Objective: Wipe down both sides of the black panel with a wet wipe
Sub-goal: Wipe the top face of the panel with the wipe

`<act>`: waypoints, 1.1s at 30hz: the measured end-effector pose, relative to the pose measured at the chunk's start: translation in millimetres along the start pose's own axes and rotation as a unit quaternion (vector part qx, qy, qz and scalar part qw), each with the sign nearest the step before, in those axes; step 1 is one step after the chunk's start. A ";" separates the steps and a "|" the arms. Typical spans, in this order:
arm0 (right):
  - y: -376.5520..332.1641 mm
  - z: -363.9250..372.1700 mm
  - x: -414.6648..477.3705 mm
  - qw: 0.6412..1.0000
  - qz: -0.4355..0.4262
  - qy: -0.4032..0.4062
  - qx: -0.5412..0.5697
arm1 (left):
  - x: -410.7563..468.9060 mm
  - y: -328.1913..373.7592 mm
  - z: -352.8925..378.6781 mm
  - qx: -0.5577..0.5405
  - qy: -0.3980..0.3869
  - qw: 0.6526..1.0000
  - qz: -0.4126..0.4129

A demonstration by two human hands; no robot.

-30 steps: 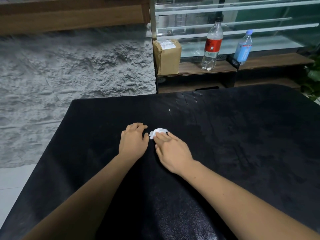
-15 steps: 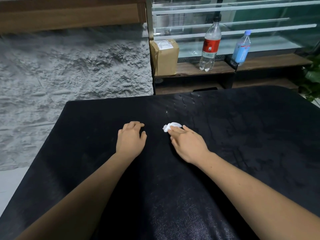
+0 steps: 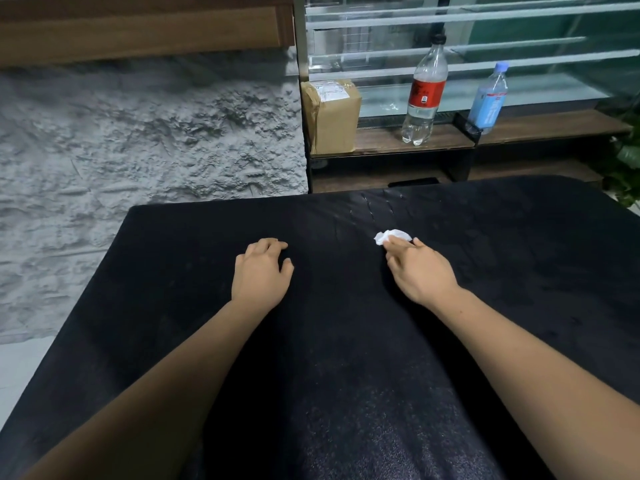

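Under both hands I'm seeing the black panel (image 3: 346,375) lying flat and filling most of the view. Its far edge is running left-right and its left edge is running back toward me. The right and near edges are getting cut off by the view, so I'm not calling the long axis. The underside is hidden.

The wet wipe (image 3: 393,235) is sitting crumpled on the panel, right of centre, near the far edge. My operator's right hand (image 3: 420,271) is lying palm down with fingers nearly straight. The fingertips are pressing the wipe's near side, and the white wad is poking out past them. The left hand (image 3: 261,275) is resting palm down on the panel, well apart from the wipe, fingers loosely curled and holding nothing.

Hard to read: shiny streaks (image 3: 374,206) are showing just beyond the wipe, and I'm not telling wet marks from scratches. Green leaves (image 3: 627,161) are getting clipped at the right edge.

Counting: one panel, one wipe, two hands. Beyond the panel, on the wooden shelf (image 3: 381,142), two bottles are standing upright: a red-labelled bottle (image 3: 425,95) and a blue-labelled bottle (image 3: 489,98). One cardboard box (image 3: 332,116) is sitting left of them. A rough grey wall (image 3: 138,150) is filling the left background.
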State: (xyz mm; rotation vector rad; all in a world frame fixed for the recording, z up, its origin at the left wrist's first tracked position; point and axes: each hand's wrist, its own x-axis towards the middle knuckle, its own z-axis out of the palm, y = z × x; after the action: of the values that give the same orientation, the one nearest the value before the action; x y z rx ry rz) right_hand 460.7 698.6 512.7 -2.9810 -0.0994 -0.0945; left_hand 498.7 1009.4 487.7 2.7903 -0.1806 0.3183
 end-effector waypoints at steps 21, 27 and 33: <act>-119.8 30.0 -2.0 0.984 -0.171 0.028 0.039 | -2.3 -0.1 12.9 0.011 0.036 0.999 -0.009; -100.4 27.8 8.5 0.983 -0.178 0.007 0.051 | -1.7 -0.4 14.0 0.013 0.040 0.999 -0.013; -68.4 21.1 28.0 0.991 -0.129 0.014 0.034 | -0.6 1.1 12.5 0.013 0.033 0.999 -0.021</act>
State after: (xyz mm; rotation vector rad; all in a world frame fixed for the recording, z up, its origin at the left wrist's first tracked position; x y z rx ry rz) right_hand 484.9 771.1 504.4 -2.8821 -0.4740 -0.1600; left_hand 500.4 1004.3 476.4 2.8003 -0.1026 0.4033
